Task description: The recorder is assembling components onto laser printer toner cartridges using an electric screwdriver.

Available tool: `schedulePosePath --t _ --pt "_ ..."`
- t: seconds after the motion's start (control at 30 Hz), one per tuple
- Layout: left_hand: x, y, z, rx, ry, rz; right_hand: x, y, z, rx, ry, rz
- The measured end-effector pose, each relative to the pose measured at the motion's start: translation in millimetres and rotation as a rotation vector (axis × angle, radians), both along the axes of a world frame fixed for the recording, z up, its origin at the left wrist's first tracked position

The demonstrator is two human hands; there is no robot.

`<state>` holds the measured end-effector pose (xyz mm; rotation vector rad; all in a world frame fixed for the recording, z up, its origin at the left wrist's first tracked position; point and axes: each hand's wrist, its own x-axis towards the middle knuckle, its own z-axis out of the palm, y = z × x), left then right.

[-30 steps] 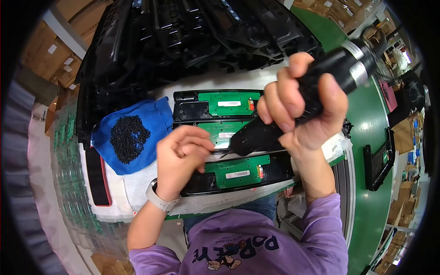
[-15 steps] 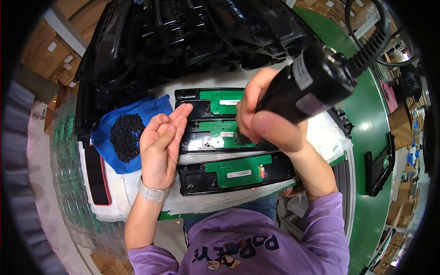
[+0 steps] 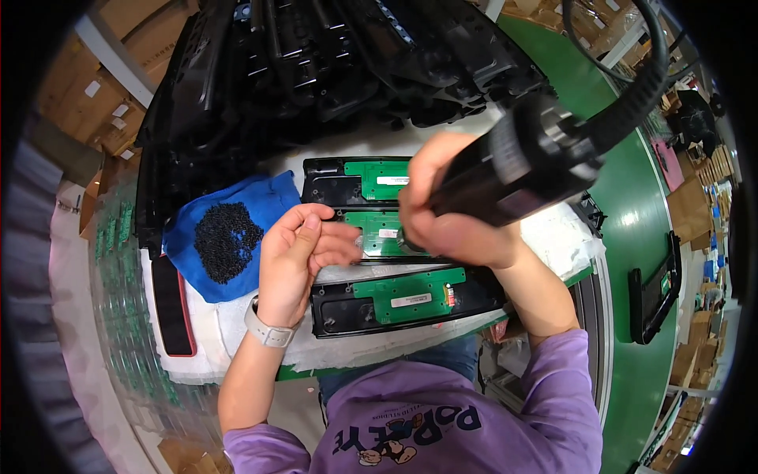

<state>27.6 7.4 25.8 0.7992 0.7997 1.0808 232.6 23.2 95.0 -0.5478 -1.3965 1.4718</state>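
Note:
A black electric screwdriver point(image 3: 505, 170) with a coiled cable is gripped in my right hand point(image 3: 442, 213), fingers wrapped round its body. Its lower end meets the green circuit board point(image 3: 379, 237) in the middle black plastic panel. My left hand point(image 3: 296, 245) hovers at that panel's left end, palm up. Thumb and index finger press together there while the other fingers reach over the board; anything between them is too small to make out. Another black panel with a green board point(image 3: 371, 170) lies behind, and a third panel point(image 3: 339, 310) lies nearest me.
Left of the panels, a pile of small black screws point(image 3: 225, 245) rests on a blue cloth point(image 3: 185, 221). A red-edged phone point(image 3: 172, 308) lies nearby. Black plastic housings point(image 3: 339, 71) are stacked at the back. A black part point(image 3: 655, 292) sits on the green surface point(image 3: 624, 237) at right.
My left hand has moved right, its fingers now over the middle board. The screwdriver has tilted and shifted slightly left with my right hand.

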Motion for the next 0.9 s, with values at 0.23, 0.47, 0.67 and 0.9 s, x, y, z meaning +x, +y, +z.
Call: schedulePosePath --t 0.23,0.47,0.67,0.9 --pt "5 -7 11 0.035 0.187 -0.056 21 13 8 0.164 0.468 0.184" --pt "11 -9 11 -0.011 0.102 -0.161 23 15 6 0.205 0.530 0.165" --pt "11 -12 15 0.010 0.185 -0.201 24 10 7 0.213 0.549 0.128" --pt "8 -14 11 0.042 0.167 -0.169 25 8 7 0.237 0.533 0.139"
